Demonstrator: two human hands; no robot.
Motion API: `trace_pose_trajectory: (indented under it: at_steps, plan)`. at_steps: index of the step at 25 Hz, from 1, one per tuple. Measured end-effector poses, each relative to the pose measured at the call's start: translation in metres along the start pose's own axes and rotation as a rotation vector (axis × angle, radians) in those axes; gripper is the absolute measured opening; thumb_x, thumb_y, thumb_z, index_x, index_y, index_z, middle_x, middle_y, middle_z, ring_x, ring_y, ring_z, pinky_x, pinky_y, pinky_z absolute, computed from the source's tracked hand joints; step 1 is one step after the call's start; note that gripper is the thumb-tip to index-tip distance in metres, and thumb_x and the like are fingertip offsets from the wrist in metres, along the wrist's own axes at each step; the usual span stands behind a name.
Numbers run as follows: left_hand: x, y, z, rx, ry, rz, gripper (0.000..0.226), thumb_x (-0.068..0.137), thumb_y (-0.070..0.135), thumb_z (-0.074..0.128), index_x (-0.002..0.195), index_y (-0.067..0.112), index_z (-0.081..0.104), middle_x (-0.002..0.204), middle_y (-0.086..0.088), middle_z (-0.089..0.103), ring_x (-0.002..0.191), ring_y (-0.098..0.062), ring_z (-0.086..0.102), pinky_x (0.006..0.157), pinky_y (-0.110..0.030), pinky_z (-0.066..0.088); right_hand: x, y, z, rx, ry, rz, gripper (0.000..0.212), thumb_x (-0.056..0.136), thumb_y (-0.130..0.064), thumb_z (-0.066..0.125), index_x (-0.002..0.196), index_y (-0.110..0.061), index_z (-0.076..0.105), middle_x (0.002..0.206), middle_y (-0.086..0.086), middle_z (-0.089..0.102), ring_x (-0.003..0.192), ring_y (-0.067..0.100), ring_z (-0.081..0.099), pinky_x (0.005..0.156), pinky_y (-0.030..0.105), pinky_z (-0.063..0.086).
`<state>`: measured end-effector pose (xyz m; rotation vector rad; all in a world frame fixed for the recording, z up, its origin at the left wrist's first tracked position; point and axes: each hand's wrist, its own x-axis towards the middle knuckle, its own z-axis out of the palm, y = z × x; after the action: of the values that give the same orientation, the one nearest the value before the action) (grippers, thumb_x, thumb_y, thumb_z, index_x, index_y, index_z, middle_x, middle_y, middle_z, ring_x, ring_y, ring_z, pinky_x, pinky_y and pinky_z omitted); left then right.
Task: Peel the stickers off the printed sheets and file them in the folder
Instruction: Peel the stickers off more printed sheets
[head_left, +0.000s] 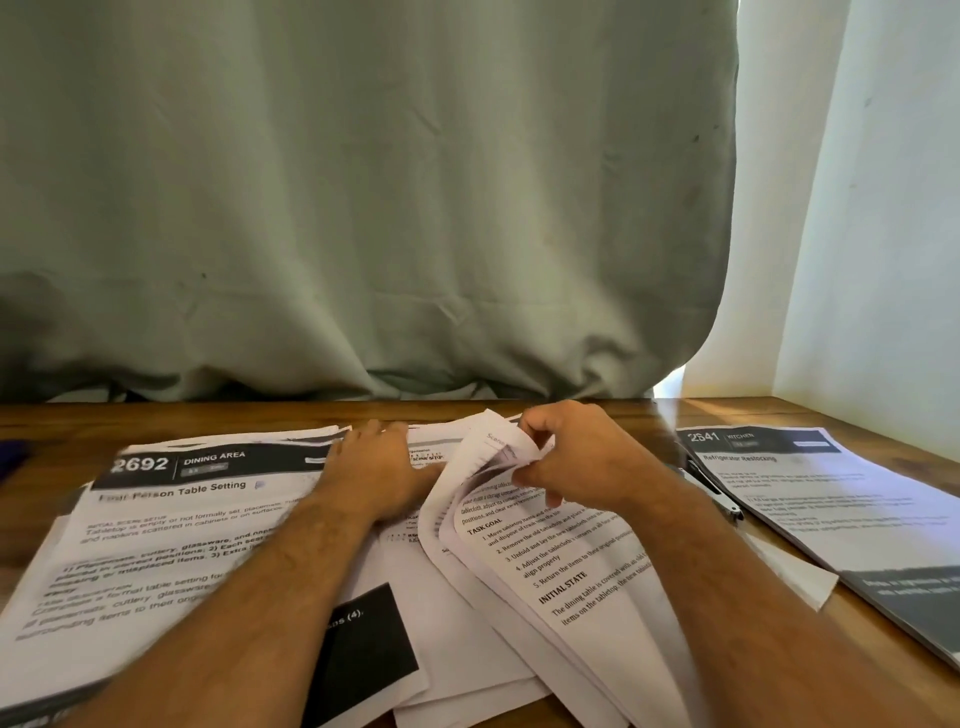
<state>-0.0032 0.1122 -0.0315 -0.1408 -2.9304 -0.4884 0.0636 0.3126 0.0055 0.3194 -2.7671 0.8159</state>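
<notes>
- Right hand (576, 460): fingers pinched on the curled-up top corner of a printed sheet (558, 561), near the counter's (727, 410) far edge.
- Left hand (382, 475): flat, fingers spread, pressing the paper pile.
- "Dining Area" sheet (171, 519) toward the left edge.
- "Kitchen" sheet (826, 493) at the right edge.

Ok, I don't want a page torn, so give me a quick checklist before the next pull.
1. Left hand flat on the stack of sheets: ok.
2. Right hand pinching the curled top corner: ok.
3. Sticker visible at the pinch: cannot tell.
4. Lower sheets lying flat: ok.
5. Folder within sight: not ok, none shows.
6. Pen clear of the pages: ok, beside the kitchen sheet.
</notes>
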Motion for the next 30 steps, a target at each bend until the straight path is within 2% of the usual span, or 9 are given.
trace_pose_trajectory:
  at_steps: [3,6,8,10,13,16,19,25,30]
  plan:
    - [0.004,0.0,0.006,-0.033,-0.074,-0.034,0.094,0.083,0.075,0.054,0.155,0.022,0.024,0.159,-0.009,0.035,0.146,-0.032,0.033,0.122,-0.056,0.013,0.003,0.005,-0.001,0.001,-0.083,0.023,0.022,0.079,-0.015,0.081,0.095,-0.025,0.07,0.097,-0.009,0.072,0.066,0.011,0.07,0.058,0.023,0.056]
    - [0.004,0.006,0.004,-0.211,0.009,-0.046,0.094,0.086,0.059,0.066,0.157,0.023,0.016,0.156,-0.007,0.041,0.144,-0.031,0.037,0.122,-0.053,0.018,0.004,0.007,-0.001,-0.029,-0.142,0.035,0.029,0.078,-0.013,0.081,0.102,-0.027,0.073,0.099,-0.012,0.072,0.078,0.009,0.068,0.059,0.021,0.054]
    - [0.002,0.011,-0.001,-0.372,0.092,-0.028,0.088,0.086,0.044,0.074,0.155,0.022,0.024,0.153,-0.007,0.046,0.138,-0.029,0.045,0.116,-0.048,0.035,0.002,0.004,-0.001,-0.083,-0.08,-0.004,0.024,0.081,-0.017,0.079,0.101,-0.029,0.072,0.099,-0.014,0.071,0.081,0.005,0.065,0.067,0.024,0.056]
    - [0.001,0.013,-0.005,-0.581,0.191,-0.032,0.071,0.088,0.03,0.075,0.149,0.02,0.04,0.142,-0.005,0.056,0.122,-0.023,0.058,0.096,-0.036,0.051,0.0,0.0,-0.003,-0.087,0.011,-0.057,0.014,0.085,-0.018,0.075,0.092,-0.029,0.069,0.098,-0.015,0.07,0.073,0.003,0.064,0.065,0.022,0.054]
    - [-0.001,0.015,-0.007,-0.81,0.297,-0.042,0.03,0.092,0.02,0.07,0.122,0.016,0.065,0.115,-0.002,0.07,0.094,-0.013,0.064,0.07,-0.024,0.048,-0.001,-0.006,0.002,0.045,0.132,-0.131,0.013,0.089,-0.018,0.07,0.086,-0.03,0.065,0.09,-0.011,0.071,0.059,0.007,0.068,0.053,0.02,0.053]
    - [0.001,0.013,-0.007,-0.945,0.339,-0.058,0.014,0.093,0.022,0.069,0.106,0.016,0.07,0.099,-0.004,0.073,0.084,-0.015,0.065,0.066,-0.028,0.051,0.0,-0.013,0.012,0.143,0.168,-0.214,0.009,0.09,-0.018,0.068,0.091,-0.027,0.069,0.085,-0.01,0.073,0.074,0.007,0.07,0.071,0.032,0.06]
    - [0.003,0.013,-0.008,-1.011,0.375,-0.089,0.015,0.097,0.025,0.064,0.105,0.014,0.07,0.097,-0.005,0.073,0.087,-0.019,0.067,0.065,-0.028,0.049,0.0,-0.013,0.011,0.131,0.203,-0.266,0.011,0.086,-0.014,0.07,0.088,-0.024,0.073,0.085,-0.013,0.074,0.082,0.005,0.07,0.079,0.034,0.059]
    - [0.0,0.014,-0.011,-1.066,0.373,-0.067,0.011,0.097,0.024,0.063,0.106,0.018,0.067,0.092,-0.001,0.073,0.076,-0.011,0.067,0.061,-0.025,0.049,0.001,-0.005,0.006,0.081,0.208,-0.253,0.012,0.086,-0.016,0.068,0.09,-0.025,0.074,0.089,-0.014,0.075,0.082,0.003,0.07,0.074,0.03,0.061]
    - [-0.005,0.014,-0.013,-1.096,0.154,-0.097,0.032,0.086,0.013,0.076,0.113,0.022,0.062,0.102,0.001,0.072,0.081,-0.016,0.068,0.06,-0.029,0.051,0.005,-0.001,0.011,0.069,0.238,-0.227,0.017,0.092,-0.02,0.063,0.105,-0.031,0.065,0.089,-0.011,0.073,0.084,0.006,0.07,0.077,0.032,0.06]
